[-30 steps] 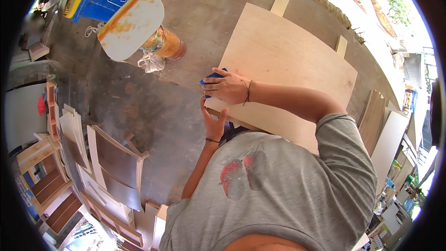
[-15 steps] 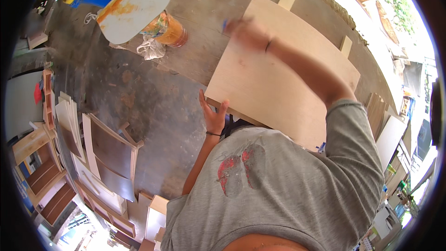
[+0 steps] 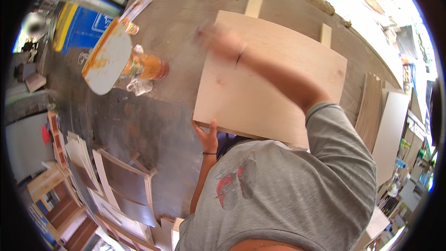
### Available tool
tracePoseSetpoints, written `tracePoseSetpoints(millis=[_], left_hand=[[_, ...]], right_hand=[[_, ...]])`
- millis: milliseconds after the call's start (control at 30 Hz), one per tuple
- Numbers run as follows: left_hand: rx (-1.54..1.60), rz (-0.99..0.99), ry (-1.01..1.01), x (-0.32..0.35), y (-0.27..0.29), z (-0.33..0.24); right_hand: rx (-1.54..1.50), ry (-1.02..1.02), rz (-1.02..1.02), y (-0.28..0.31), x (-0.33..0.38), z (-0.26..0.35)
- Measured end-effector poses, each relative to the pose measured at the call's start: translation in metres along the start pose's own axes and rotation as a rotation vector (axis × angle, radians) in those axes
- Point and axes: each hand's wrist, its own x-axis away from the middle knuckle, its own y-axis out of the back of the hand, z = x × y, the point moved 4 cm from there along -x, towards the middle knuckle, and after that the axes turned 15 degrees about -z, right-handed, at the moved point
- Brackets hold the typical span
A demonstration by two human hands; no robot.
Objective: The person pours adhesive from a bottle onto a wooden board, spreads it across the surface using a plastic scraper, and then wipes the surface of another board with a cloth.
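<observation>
A pale plywood panel point(image 3: 269, 97) lies in front of me on two light wooden strips, whose far ends stick out past its far edge. My left hand point(image 3: 207, 140) grips the panel's near left corner, thumb on the near edge and fingers at the side. Over the far left part of the panel, at its left edge, is my right hand point(image 3: 222, 42), its forearm reaching across the panel. Motion smears its fingers, and a dark bluish patch shows at their tips. I cannot make out what that is.
Left of the panel stand an orange-filled plastic bottle point(image 3: 153, 67), an orange-stained white board point(image 3: 109, 58) and crumpled white plastic point(image 3: 139, 86). A blue and yellow bin point(image 3: 83, 27) is beyond them. Curved panels point(image 3: 123, 181) lean at lower left; stacked boards point(image 3: 369, 107) are at right.
My view has shifted, so the panel and bottle appear further left and lower. My right hand still moves in a blur near the panel's left edge; my left hand stays at the near corner.
</observation>
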Motion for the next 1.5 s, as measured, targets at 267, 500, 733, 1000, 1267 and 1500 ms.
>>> tracePoseSetpoints(millis=[267,500,733,1000,1267,1500], left_hand=[[-0.042,-0.002,-0.04,0.001,0.003,-0.003],[-0.17,-0.075,-0.116,0.001,0.002,-0.012],[-0.36,-0.143,-0.281,0.001,0.005,-0.029],[-0.375,-0.123,-0.533,-0.032,-0.009,-0.048],[-0.63,-0.138,-0.47,-0.04,-0.031,-0.05],[-0.644,-0.198,-0.458,-0.036,-0.025,-0.052]], right_hand=[[0.334,-0.215,0.058,0.012,-0.022,-0.048],[0.186,0.302,0.169,0.017,0.028,0.02],[0.38,-0.144,0.027,0.049,-0.018,-0.037],[-0.292,0.21,0.138,0.026,0.057,0.104],[0.088,-0.02,-0.047,0.017,0.04,0.063],[0.841,-0.522,-0.175,0.165,0.153,-0.153]])
